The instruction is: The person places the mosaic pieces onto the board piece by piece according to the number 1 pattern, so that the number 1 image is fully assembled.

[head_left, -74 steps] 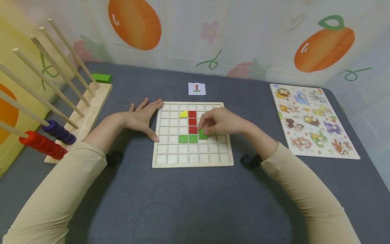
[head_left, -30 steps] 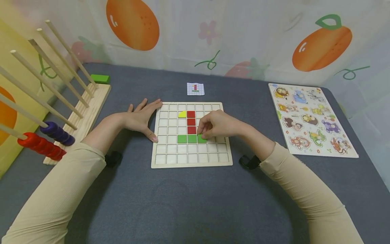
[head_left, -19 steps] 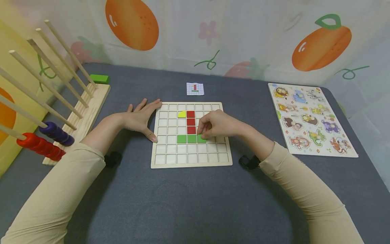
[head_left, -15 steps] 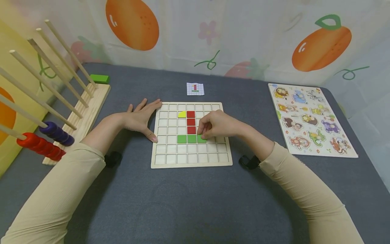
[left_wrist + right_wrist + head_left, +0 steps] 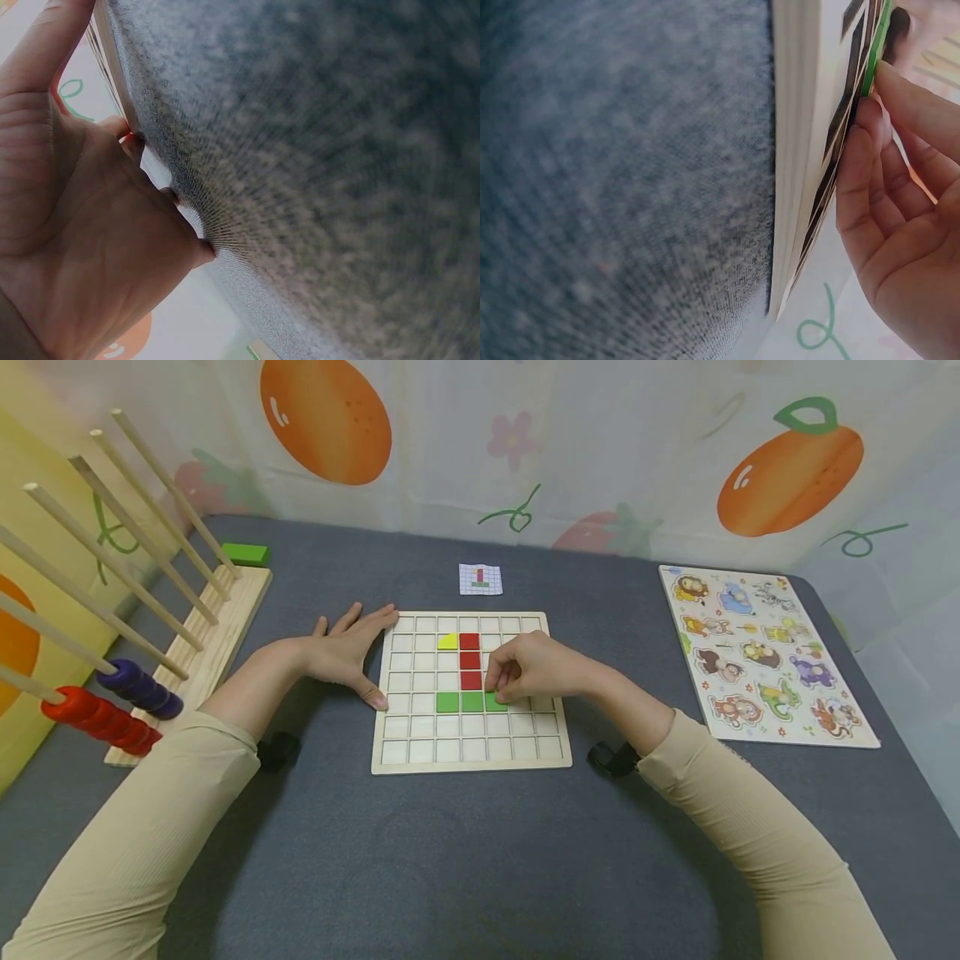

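A wooden grid board (image 5: pixel 471 770) lies at the middle of the table in the head view. In its cells sit a yellow piece (image 5: pixel 447 642) with one slanted corner, a column of red square tiles (image 5: pixel 470 661) and a row of green square tiles (image 5: pixel 447 702). My left hand (image 5: pixel 345 650) spreads over the board's left edge, thumb and fingertips touching it. With bent fingers my right hand (image 5: pixel 547 664) holds the rightmost green square tile (image 5: pixel 496 706), which lines up with its row. The right wrist view shows the thumb at the green tile's edge (image 5: pixel 871 67).
Behind the board lies a small printed pattern card (image 5: pixel 480 579). A wooden peg rack (image 5: pixel 238 610) with red beads (image 5: pixel 101 718) and purple beads (image 5: pixel 141 687) stands at the left, a green block (image 5: pixel 246 555) behind it. An animal picture board (image 5: pixel 765 660) lies at the right.
Since the oldest frame, my right hand has lowered the green tile from a tilted position into line with the other green tiles. My left hand has stayed on the board's edge.
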A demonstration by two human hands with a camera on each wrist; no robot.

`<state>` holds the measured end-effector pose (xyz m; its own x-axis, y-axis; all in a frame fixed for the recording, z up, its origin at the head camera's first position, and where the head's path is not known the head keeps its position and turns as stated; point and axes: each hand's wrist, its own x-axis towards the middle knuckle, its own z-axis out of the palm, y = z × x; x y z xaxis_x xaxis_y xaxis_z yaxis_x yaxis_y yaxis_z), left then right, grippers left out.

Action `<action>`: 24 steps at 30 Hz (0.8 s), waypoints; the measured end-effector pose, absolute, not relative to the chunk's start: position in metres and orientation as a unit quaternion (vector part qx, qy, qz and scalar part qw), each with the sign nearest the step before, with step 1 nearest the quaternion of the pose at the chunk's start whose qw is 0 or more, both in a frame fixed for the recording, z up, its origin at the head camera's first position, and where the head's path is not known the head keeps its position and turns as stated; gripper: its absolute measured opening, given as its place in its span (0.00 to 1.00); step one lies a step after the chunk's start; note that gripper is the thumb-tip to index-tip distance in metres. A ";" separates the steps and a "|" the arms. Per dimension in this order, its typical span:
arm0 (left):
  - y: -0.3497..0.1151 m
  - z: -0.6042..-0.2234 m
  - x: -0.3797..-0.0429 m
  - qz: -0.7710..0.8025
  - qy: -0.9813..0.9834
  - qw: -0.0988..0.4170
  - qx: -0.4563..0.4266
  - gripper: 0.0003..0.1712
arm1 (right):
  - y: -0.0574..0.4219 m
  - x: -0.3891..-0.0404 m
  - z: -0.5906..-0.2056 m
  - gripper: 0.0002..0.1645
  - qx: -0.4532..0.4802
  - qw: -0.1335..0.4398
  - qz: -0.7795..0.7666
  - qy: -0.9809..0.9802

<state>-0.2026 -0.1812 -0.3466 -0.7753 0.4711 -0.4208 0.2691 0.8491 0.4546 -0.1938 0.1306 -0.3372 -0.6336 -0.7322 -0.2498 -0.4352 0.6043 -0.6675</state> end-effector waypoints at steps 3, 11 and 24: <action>-0.182 -0.347 -0.203 0.190 0.922 0.271 0.201 0.80 | 0.131 -0.194 -0.336 0.07 -0.338 0.256 -0.285 0.860; -0.184 -0.345 -0.204 0.195 0.919 0.276 0.205 0.80 | 0.148 -0.200 -0.329 0.07 -0.309 0.211 -0.278 0.885; -0.178 -0.341 -0.199 0.184 0.922 0.268 0.211 0.79 | 0.204 -0.205 -0.328 0.25 -0.223 0.100 -0.197 0.949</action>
